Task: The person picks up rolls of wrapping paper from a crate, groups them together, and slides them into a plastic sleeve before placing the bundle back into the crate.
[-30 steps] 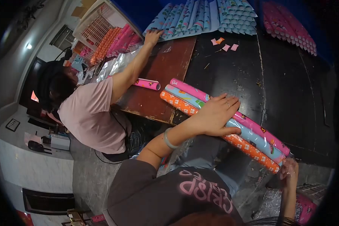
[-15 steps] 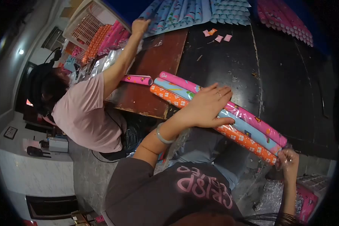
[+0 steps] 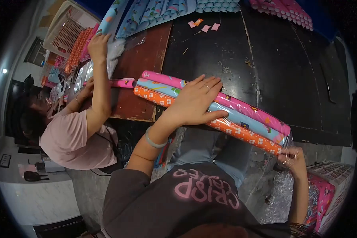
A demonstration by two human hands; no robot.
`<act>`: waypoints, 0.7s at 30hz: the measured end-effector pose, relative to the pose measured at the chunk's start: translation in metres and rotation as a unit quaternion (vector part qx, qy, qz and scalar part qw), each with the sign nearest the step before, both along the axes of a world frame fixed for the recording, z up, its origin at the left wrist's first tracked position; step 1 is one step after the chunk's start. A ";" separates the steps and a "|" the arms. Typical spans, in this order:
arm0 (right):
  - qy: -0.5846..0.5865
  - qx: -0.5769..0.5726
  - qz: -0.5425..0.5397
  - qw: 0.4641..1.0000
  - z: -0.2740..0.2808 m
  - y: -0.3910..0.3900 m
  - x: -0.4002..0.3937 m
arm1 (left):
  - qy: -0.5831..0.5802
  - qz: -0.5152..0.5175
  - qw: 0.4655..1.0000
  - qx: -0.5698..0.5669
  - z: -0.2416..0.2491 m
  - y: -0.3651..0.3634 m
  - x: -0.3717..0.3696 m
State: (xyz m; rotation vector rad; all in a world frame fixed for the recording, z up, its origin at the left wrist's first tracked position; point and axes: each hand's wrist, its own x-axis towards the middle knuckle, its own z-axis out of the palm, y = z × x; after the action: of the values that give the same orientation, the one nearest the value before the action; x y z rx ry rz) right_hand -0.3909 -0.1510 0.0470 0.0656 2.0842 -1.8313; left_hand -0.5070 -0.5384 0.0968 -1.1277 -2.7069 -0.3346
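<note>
Three rolls of printed wrapping paper lie side by side at the near edge of the table: a pink roll (image 3: 261, 114), a light blue roll (image 3: 236, 116) and an orange roll (image 3: 252, 137). Clear plastic covers them. My left hand (image 3: 197, 99) rests flat across the middle of the rolls, fingers stretched out. At their right end, my right hand (image 3: 293, 160) pinches the loose end of the clear plastic sleeve (image 3: 288, 143). Part of the rolls is hidden under my left hand.
At left, a co-worker in a pink shirt (image 3: 67, 133) holds a blue roll (image 3: 109, 18). Another pink roll (image 3: 123, 83) points at my bundle. Stacked blue rolls (image 3: 146, 16), pink rolls (image 3: 283, 14) and small packets (image 3: 205, 28) lie farther back. A crate (image 3: 337, 178) stands at lower right.
The view has shifted, so the table and rolls appear farther left. My hands keep their places on the bundle. The co-worker's raised hand now holds a blue roll.
</note>
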 end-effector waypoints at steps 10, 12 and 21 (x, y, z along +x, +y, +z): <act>-0.158 -0.206 -0.111 0.959 0.005 -0.031 0.003 | -0.003 0.007 1.000 -0.016 0.001 0.000 -0.001; -0.162 -0.198 -0.118 0.959 0.008 -0.034 0.000 | -0.002 0.010 1.000 -0.020 0.001 0.001 0.000; 0.000 -0.019 -0.121 0.992 0.003 -0.007 -0.013 | -0.011 0.006 1.000 -0.010 0.004 0.000 -0.001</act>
State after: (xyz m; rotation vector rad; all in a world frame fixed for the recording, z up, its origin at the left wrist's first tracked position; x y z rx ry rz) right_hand -0.4039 -0.1582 0.0497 0.3215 2.1185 -2.0084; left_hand -0.5082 -0.5388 0.1004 -1.1190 -2.7416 -0.3212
